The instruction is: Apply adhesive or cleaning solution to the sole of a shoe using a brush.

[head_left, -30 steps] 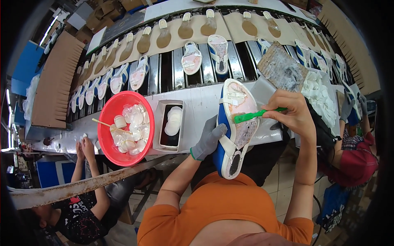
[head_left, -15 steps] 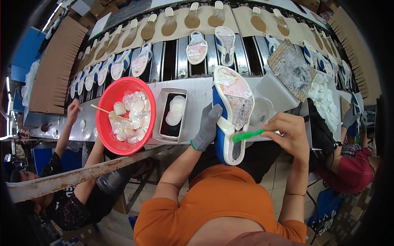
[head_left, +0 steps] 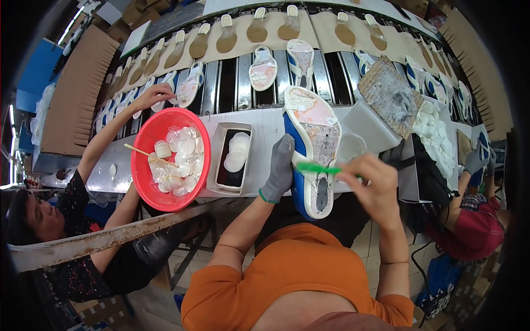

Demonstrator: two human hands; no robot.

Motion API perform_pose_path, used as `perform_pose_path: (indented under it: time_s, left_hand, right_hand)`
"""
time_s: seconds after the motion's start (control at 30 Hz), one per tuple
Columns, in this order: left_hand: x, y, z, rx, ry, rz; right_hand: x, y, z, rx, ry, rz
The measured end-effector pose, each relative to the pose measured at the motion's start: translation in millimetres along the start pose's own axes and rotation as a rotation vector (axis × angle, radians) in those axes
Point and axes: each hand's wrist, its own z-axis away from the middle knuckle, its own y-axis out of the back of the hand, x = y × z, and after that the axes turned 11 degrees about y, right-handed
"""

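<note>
My left hand [head_left: 279, 170], in a grey glove, is closed on the left side of a sandal [head_left: 320, 113] with a blue side and white rim. Its underside faces up, with a pinkish board at the far part and a grey, rough middle. In my bare right hand [head_left: 373, 185] is a green-handled brush [head_left: 318, 168], pinched between thumb and fingers. The brush lies across the narrow middle of the sandal, its head at the left edge near my glove. Whether the bristles touch is hard to see.
Left stands a red basin [head_left: 206, 149] with clear round discs and a stick. Beside it is a white box [head_left: 212, 165] with pale discs. Sandals and brown soles line the roller conveyor [head_left: 229, 83]. A stained board [head_left: 389, 91] lies right. Co-workers sit on both sides.
The brush has moved left across the sandal, its head now by the left edge, and my right hand has shifted left. At left, a co-worker's hand has reached up to a conveyor sandal.
</note>
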Motion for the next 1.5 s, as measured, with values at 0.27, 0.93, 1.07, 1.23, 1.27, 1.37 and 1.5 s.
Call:
perform_pose_path:
  time_s: [0.27, 0.93, 1.07, 1.23, 1.27, 1.37, 1.5]
  left_hand:
    - [36.7, -19.5, 5.1, -0.075, 0.160, 0.290]
    - [86.8, -9.2, 4.9, -0.088, 0.253, 0.395]
    - [86.2, -7.9, 2.6, -0.076, 0.207, 0.332]
    - [85.3, -8.1, 1.5, -0.065, 0.183, 0.293]
    - [84.1, -6.0, 0.9, -0.056, 0.187, 0.294]
    - [84.6, -3.2, 0.0, -0.101, 0.197, 0.330]
    - [94.3, -14.9, 1.6, -0.096, 0.190, 0.298]
  right_hand:
    - [-8.9, -0.9, -4.7, -0.011, -0.022, 0.043]
    - [19.0, 19.3, 9.4, -0.178, -0.223, -0.341]
    - [13.4, 8.3, 5.3, -0.200, -0.226, -0.199]
    - [11.7, 5.8, -9.2, -0.056, -0.131, -0.025]
    - [6.6, 8.5, -5.1, -0.062, -0.131, -0.031]
    - [1.1, 16.6, 3.9, -0.291, -0.069, -0.079]
    - [17.0, 10.1, -13.9, -0.093, -0.051, 0.030]
